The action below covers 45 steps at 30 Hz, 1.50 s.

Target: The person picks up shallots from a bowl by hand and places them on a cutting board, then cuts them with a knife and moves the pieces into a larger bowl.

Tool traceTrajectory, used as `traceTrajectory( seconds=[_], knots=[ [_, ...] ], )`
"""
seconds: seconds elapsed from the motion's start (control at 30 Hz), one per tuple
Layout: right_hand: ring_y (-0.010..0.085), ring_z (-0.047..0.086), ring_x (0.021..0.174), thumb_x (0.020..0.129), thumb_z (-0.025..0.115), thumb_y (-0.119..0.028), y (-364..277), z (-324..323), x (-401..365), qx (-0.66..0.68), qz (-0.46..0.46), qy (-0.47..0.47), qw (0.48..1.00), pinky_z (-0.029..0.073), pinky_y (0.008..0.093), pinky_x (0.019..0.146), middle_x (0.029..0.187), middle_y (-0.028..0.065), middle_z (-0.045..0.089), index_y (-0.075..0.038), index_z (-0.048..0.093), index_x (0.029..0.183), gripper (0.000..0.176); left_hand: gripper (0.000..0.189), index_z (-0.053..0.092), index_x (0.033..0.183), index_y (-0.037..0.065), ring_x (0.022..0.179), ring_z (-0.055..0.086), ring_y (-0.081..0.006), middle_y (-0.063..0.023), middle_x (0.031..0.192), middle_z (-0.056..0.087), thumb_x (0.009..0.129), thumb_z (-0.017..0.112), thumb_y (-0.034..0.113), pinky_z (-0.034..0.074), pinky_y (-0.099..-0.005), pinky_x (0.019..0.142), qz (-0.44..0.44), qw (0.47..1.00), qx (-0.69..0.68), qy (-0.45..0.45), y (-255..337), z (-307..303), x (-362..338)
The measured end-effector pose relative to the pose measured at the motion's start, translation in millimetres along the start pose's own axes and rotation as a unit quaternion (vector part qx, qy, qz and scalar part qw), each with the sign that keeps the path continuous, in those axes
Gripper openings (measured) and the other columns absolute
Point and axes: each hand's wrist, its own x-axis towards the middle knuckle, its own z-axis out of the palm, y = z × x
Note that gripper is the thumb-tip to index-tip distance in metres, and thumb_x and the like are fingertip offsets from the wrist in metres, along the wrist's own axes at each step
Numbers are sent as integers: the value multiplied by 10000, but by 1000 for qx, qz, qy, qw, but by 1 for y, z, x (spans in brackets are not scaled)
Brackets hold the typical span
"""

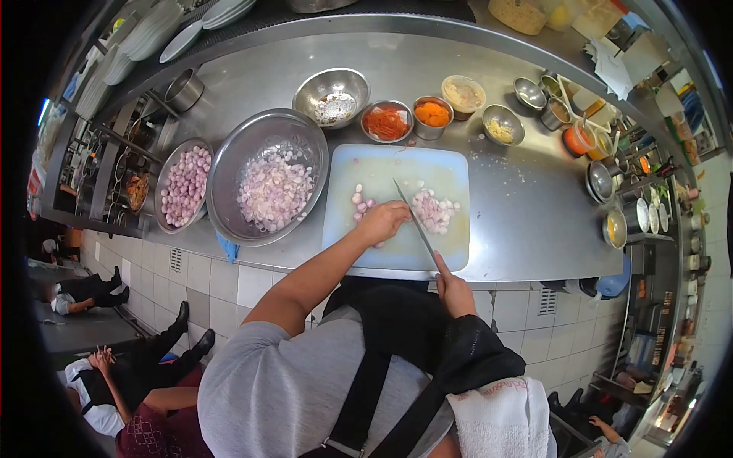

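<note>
My right hand grips the handle of a kitchen knife, its blade slanting up and left over the white cutting board. Beside the blade, the fingers of my left hand are curled down toward the board; whatever they hold is hidden beneath them. To the right of the blade lies a pile of chopped shallots. Several whole peeled shallots rest on the board just left of my left hand.
Left of the board stand a large steel bowl of cut shallots and a bowl of whole shallots. Behind it are a perforated bowl, shredded orange food, an orange-filled container and a bowl of yellow bits. People sit at lower left.
</note>
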Motion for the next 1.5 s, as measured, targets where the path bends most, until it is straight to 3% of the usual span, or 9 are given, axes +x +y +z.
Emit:
traceTrajectory(
  seconds=[0.47,0.6,0.7,0.8,0.87,1.07,1.3,1.37,1.5],
  knots=[
    [507,719,879,1093,584,-185,9,14,-5,32,-16,18,999,538,604,792,953,317,734,-362,381,1694,659,97,780,1011,9,1040,737,-318,-105,1108,756,928,731,17,604,-413,909,6,1000,5,9,0,-1,-3],
    [511,717,897,1090,592,-183,-17,-20,-11,29,-10,-4,1000,537,605,808,978,323,733,-344,392,1693,656,101,781,1015,19,1015,742,-317,-100,1103,754,926,733,10,607,-412,888,32,999,14,31,-3,3,-3],
    [520,717,931,1089,598,-161,0,-4,-10,17,9,-12,1000,559,570,854,976,315,742,-319,407,1692,652,99,775,1014,19,1020,742,-320,-101,1106,754,922,737,11,607,-409,884,23,999,-5,25,-2,1,-2],
    [472,728,809,1103,600,-166,14,2,4,125,-39,14,991,568,519,782,844,274,717,-317,404,1699,646,106,766,1023,25,1025,745,-321,-102,1104,753,921,740,13,606,-406,883,-5,1000,2,12,11,-7,-2],
    [430,766,975,1107,612,-156,9,-12,8,198,17,-22,980,575,423,901,1030,307,744,-285,456,1677,604,105,763,1026,30,1012,744,-324,-109,1097,752,922,744,28,604,-419,880,13,1000,-6,15,16,-7,-2],
    [388,737,897,1115,611,-168,6,-12,1,195,39,-30,980,551,371,887,978,270,734,-287,448,1681,601,108,757,1030,70,985,726,-357,-114,1026,757,938,752,128,585,-481,876,-35,999,30,5,17,-14,3],
    [436,735,893,1122,600,-192,12,9,2,161,7,5,987,562,425,886,941,269,734,-323,381,1709,640,154,786,1012,59,955,742,-368,-133,970,783,954,781,202,588,-487,864,-107,994,21,0,21,-4,5],
    [509,726,870,1104,607,-196,13,10,2,142,-13,16,990,562,572,815,898,296,739,-320,377,1708,658,144,791,1018,57,954,745,-367,-134,979,787,964,767,189,589,-487,877,-85,996,14,6,9,3,2],
    [510,724,842,1103,598,-197,12,11,2,105,-27,28,994,555,586,806,874,292,734,-323,364,1713,666,139,806,1072,49,985,746,-354,-130,1020,793,982,735,127,594,-458,897,-40,999,17,13,-1,3,0]
  ],
)
